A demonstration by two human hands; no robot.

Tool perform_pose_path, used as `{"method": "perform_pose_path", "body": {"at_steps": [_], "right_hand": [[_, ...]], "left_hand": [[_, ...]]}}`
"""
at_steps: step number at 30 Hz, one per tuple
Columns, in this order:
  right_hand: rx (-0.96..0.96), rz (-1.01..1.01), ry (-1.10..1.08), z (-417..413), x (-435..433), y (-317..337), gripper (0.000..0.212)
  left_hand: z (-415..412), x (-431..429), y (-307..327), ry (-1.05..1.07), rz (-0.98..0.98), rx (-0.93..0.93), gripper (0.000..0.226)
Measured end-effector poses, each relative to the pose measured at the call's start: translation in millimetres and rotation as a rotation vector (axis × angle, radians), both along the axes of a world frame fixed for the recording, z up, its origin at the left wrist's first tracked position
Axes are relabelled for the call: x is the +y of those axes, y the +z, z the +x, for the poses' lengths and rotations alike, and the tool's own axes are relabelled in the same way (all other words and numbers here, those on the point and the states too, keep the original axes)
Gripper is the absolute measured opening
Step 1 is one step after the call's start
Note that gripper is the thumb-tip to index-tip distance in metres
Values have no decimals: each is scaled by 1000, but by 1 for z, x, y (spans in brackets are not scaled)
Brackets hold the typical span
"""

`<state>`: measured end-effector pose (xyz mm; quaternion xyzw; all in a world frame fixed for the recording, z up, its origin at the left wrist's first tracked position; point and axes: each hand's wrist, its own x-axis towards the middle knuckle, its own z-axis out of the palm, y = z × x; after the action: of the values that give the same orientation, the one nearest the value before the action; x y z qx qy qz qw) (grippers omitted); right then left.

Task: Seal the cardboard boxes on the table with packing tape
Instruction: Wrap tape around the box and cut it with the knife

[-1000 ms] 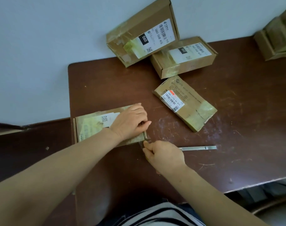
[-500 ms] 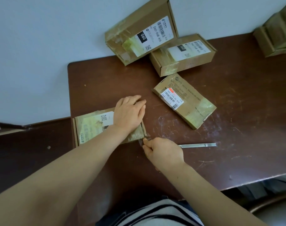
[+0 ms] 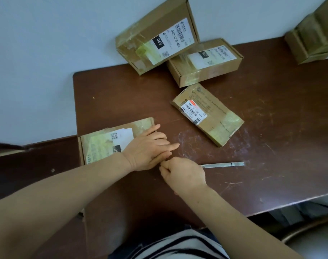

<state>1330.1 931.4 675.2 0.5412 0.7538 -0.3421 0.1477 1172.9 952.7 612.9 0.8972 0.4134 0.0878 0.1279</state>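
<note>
A flat cardboard box (image 3: pixel 107 143) with a white label and yellowed tape lies at the table's left edge. My left hand (image 3: pixel 150 148) lies flat on its right end, fingers straight and reaching past the box's right side. My right hand (image 3: pixel 183 173) is curled just below that corner, its fingertips pinching something small that I cannot make out, perhaps the tape's end. No tape roll is in sight.
A metal blade tool (image 3: pixel 223 164) lies right of my right hand. Three more taped boxes sit further back: one flat (image 3: pixel 215 120), one against the wall (image 3: pixel 206 68), one leaning on it (image 3: pixel 155 34). Another box (image 3: pixel 314 36) stands far right on the brown table (image 3: pixel 271 128).
My left hand has slid to the right along the box's top, so its fingers now stretch past the right edge. My right hand stays at the box's lower right corner.
</note>
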Motion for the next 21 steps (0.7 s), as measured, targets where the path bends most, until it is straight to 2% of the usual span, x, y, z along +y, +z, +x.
{"method": "perform_pose_path", "body": {"at_steps": [3, 4, 6, 8, 11, 16, 19, 21], "right_hand": [[-1, 0, 18, 0, -3, 0, 31], [-1, 9, 23, 0, -3, 1, 31], [11, 17, 15, -1, -2, 1, 31], [12, 34, 18, -2, 0, -3, 32], [0, 38, 12, -2, -3, -5, 32], [16, 40, 19, -1, -3, -5, 31], [18, 48, 20, -2, -2, -6, 30], [25, 32, 13, -1, -4, -6, 31]], "left_hand": [[-1, 4, 2, 80, -103, -32, 55], [-2, 8, 3, 189, -124, -3, 63], [-5, 18, 4, 485, -125, 183, 74], [-5, 23, 4, 654, -121, 254, 64], [2, 27, 4, 660, -126, 240, 43], [11, 23, 1, 715, -118, 299, 26], [13, 24, 4, 685, -149, 302, 26], [13, 16, 4, 644, -101, 248, 32]]}}
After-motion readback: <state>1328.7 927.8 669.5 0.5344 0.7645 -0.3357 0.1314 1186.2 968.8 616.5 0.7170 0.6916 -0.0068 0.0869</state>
